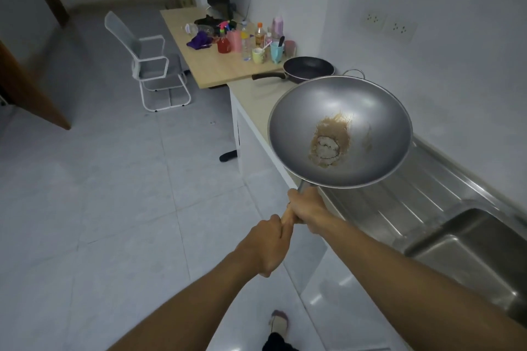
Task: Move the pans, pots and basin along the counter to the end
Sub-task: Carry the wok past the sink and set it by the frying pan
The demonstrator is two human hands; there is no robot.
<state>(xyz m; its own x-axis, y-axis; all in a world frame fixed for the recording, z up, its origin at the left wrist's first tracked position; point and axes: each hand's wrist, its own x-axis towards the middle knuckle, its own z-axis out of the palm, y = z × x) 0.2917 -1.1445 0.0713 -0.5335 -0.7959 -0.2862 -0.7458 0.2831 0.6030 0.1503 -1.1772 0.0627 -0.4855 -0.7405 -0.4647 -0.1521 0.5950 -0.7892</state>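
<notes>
We see the long counter (256, 100), smooth and pale beige, running away beyond our fingers toward a wooden table (199, 63). To the right of our hands lies the steel sink (467, 242), shiny, with a ribbed draining board and a deep square bowl.

Just past our fingers we hold the wok (339, 131) in the air over the counter edge. It is round, deep and of dull grey metal, with a brown crusty residue and a whitish patch at its bottom. Its handle runs down into our grip.

The right hand (306, 212) is nearer the bowl, its fingers wrapped tight around the metal neck of the handle. The left hand (265, 248) is directly behind it, touching it, fingers curled closed on the pale wooden end.

Far beyond the fingers, at the counter end, rests a black frying pan (309, 68), flat and round, with a dark long handle pointing left. Behind the wok rim a thin metal loop handle (355, 72) shows; we cannot tell which vessel it belongs to.
</notes>
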